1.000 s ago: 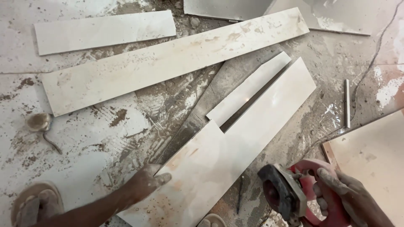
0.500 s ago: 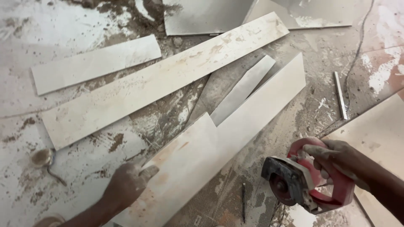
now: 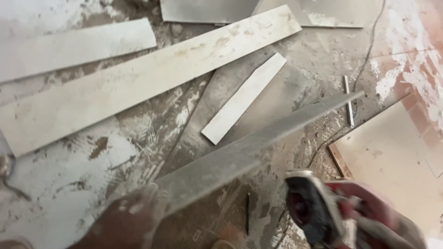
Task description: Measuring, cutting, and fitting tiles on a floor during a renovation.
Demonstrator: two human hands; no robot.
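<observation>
our left hand (image 3: 127,221) has tipped the long tile strip (image 3: 258,147) up, fingers pinching its end. our right hand (image 3: 383,226) grips the red cutter (image 3: 318,212). the strip could slip and snap.

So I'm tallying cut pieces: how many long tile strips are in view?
4. One at upper left; the longest lies diagonally below it; a short one at centre; one tilted up on edge in the left hand. Larger tiles at the edges may hide more.
</observation>
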